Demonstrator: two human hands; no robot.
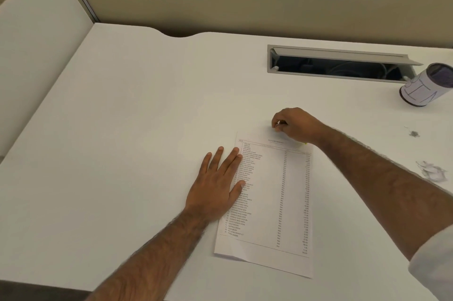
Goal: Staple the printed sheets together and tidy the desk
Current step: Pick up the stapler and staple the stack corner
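Observation:
The printed sheets (272,202) lie stacked on the white desk (137,129), right of centre, with a table of text facing up. My left hand (218,185) rests flat on their left edge, fingers spread and holding nothing. My right hand (296,126) is curled over the sheets' top edge, fingers closed. A small yellow-green object (305,143) peeks out under its heel, and something pale shows between the fingertips. Most of that object is hidden by the hand, so I cannot tell what it is.
A paper-wrapped pen cup (426,85) stands at the far right beside an open cable tray (343,65). A crumpled paper scrap (431,170) and a speck of grey debris (414,133) lie right of my forearm. A white partition panel (41,43) borders the desk's left side.

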